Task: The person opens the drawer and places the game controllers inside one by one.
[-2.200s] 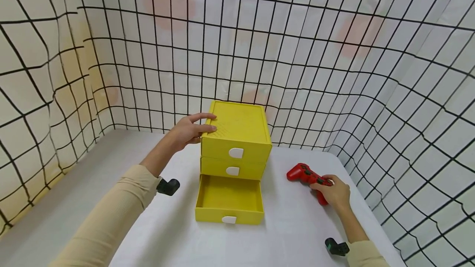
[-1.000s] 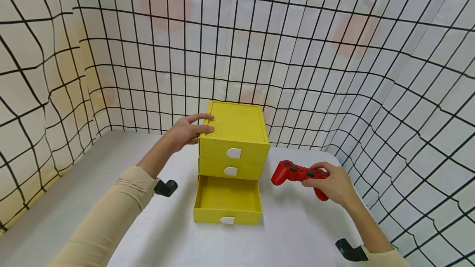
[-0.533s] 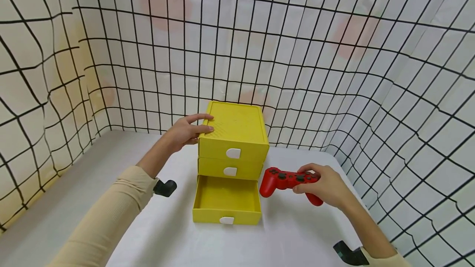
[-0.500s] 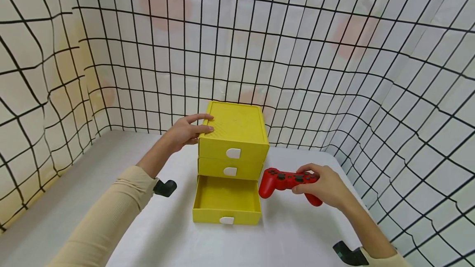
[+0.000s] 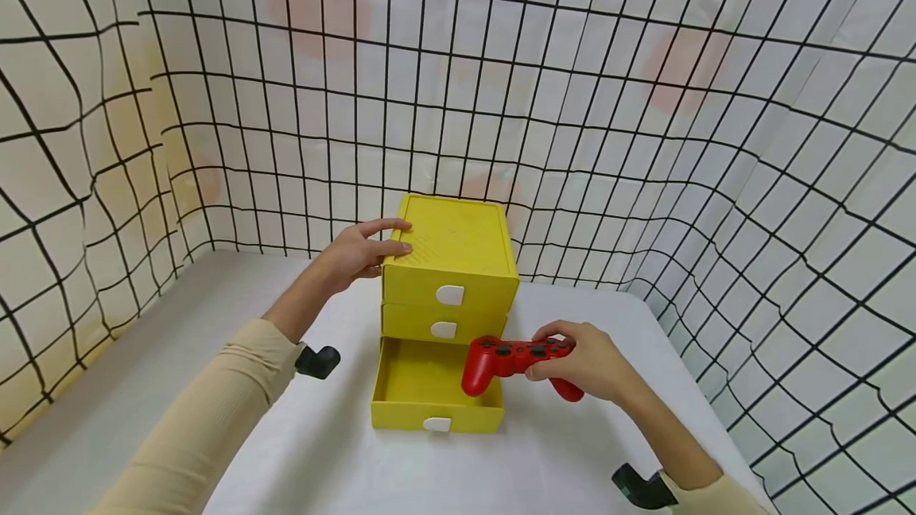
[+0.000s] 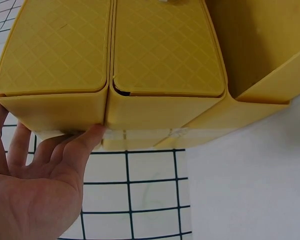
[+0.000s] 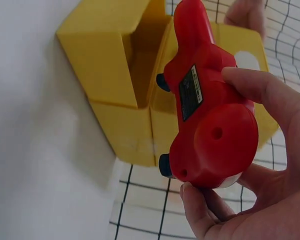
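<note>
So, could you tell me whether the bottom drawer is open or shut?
Open: the bottom drawer is pulled out of the yellow cabinet, its inside showing.

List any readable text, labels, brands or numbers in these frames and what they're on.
None can be read.
Dark label on the underside of the red game controller: print too small and blurred to read.
Yellow drawer unit and its white handles: no visible text.

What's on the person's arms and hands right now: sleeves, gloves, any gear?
Both hands are bare, with no gloves or rings visible. The left hand and right hand each come out of a long, close-fitting beige sleeve of fine ribbed knit. A small black camera mount sits at the left wrist, and another black mount at the right. No cables show.
</note>
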